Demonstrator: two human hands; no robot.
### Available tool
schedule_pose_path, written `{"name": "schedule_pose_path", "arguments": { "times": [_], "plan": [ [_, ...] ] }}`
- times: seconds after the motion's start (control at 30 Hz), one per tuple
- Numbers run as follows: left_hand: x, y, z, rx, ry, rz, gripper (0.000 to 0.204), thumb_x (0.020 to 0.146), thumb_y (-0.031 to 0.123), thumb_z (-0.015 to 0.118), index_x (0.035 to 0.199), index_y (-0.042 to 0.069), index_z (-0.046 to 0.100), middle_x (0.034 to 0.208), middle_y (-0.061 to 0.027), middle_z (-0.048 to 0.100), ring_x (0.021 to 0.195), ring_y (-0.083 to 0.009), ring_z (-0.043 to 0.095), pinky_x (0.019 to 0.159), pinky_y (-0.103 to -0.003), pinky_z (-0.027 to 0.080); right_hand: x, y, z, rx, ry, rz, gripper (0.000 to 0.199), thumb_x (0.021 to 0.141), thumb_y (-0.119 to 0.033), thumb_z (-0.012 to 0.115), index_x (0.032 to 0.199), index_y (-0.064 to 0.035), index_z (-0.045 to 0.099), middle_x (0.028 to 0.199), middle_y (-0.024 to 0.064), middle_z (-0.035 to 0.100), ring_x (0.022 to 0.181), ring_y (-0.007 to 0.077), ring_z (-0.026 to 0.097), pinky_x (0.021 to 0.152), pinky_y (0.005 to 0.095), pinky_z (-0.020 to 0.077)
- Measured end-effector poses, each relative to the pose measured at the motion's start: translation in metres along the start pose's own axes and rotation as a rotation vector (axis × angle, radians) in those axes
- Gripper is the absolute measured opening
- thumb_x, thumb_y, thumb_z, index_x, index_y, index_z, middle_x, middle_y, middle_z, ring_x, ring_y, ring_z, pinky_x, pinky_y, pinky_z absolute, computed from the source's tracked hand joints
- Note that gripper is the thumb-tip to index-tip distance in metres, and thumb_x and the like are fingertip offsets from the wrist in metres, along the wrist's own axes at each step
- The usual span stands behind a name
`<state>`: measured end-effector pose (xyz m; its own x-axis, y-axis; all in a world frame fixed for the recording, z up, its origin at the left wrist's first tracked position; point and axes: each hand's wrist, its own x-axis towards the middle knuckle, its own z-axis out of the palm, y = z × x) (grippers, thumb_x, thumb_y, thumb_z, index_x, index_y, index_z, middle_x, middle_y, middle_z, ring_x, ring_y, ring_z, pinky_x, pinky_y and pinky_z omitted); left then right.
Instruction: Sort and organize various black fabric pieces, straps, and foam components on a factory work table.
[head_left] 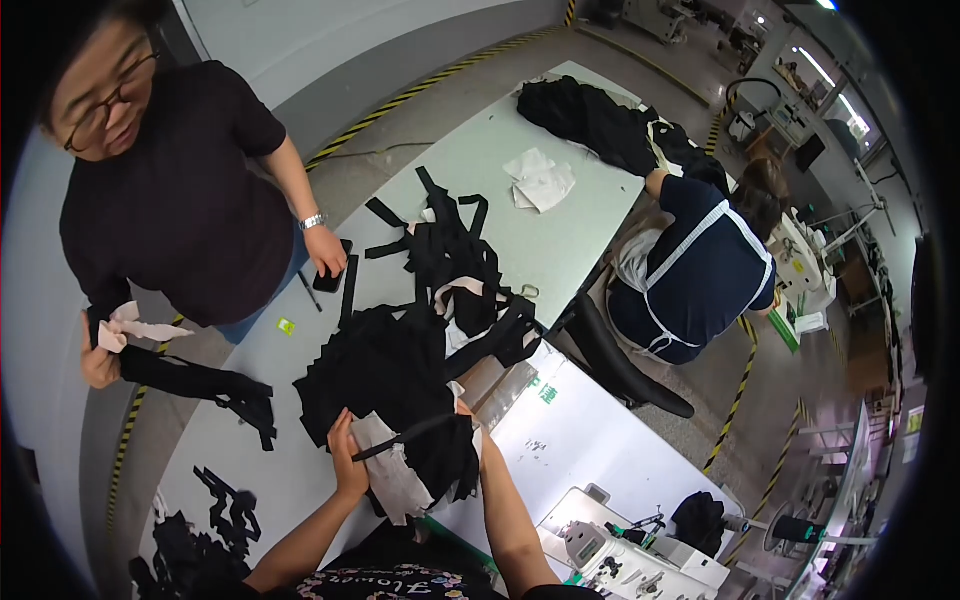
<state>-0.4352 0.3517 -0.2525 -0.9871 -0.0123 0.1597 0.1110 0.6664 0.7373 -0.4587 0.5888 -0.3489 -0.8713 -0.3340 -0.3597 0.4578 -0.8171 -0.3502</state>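
Note:
A thick bundle of black fabric pieces (375,360) lies on the table in front of me, with a pale cloth or paper piece (385,465) and a narrow black strip across its near end. My left hand (346,455) grips the left edge of this near end, fingers closed against the pale piece. On the other side, my right hand (470,415) holds the bundle's right edge; black cloth hides most of its fingers. Beyond the bundle spreads a tangle of black straps (450,240) with some pale pink and white pieces among them.
A sewing machine (600,550) stands at lower right. More black strips (190,540) lie lower left. Across the table a person (180,190) holds black strips and touches a phone (328,280). Another person (690,270) sits at right beside dark cloth (590,125) and white sheets (540,180).

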Motion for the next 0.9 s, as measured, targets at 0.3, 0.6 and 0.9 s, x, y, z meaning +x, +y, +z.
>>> {"name": "schedule_pose_path", "arguments": {
  "times": [0.3, 0.6, 0.9],
  "plan": [
    [-0.002, 0.004, 0.008, -0.048, -0.021, -0.012, 0.04, 0.102, 0.024, 0.028, 0.133, 0.001, 0.041, 0.138, -0.0173, 0.041, 0.126, -0.033, 0.039, 0.107, -0.04, 0.029, 0.008, 0.005, -0.069, -0.574, 0.33, -0.213, 0.022, 0.094, -0.017, 0.052, 0.109, -0.0049, 0.061, 0.094, 0.0026, 0.065, 0.083, 0.013, 0.062, 0.072, 0.0248, 0.0486],
    [-0.003, -0.003, -0.003, 0.011, -0.006, -0.022, 0.039, 0.101, 0.021, 0.029, 0.132, 0.001, 0.042, 0.137, -0.0175, 0.041, 0.125, -0.0329, 0.039, 0.106, -0.04, 0.03, 0.074, -0.101, 0.01, -1.223, 1.107, -0.655, 0.034, 0.08, -0.031, 0.07, 0.096, -0.0044, 0.056, 0.088, 0.012, 0.058, 0.083, 0.0292, 0.059, 0.07, 0.038, 0.0468],
    [0.003, 0.004, 0.0, 0.0, -0.014, -0.029, 0.037, 0.1, 0.017, 0.03, 0.13, -0.001, 0.043, 0.137, -0.0183, 0.041, 0.125, -0.0333, 0.04, 0.105, -0.04, 0.031, 0.082, -0.116, -0.034, -1.052, 1.077, -0.671, 0.025, 0.081, -0.022, 0.066, 0.08, 0.0, 0.055, 0.069, 0.0091, 0.056, 0.061, 0.0203, 0.053, 0.061, 0.0336, 0.0438]
  ]
}}
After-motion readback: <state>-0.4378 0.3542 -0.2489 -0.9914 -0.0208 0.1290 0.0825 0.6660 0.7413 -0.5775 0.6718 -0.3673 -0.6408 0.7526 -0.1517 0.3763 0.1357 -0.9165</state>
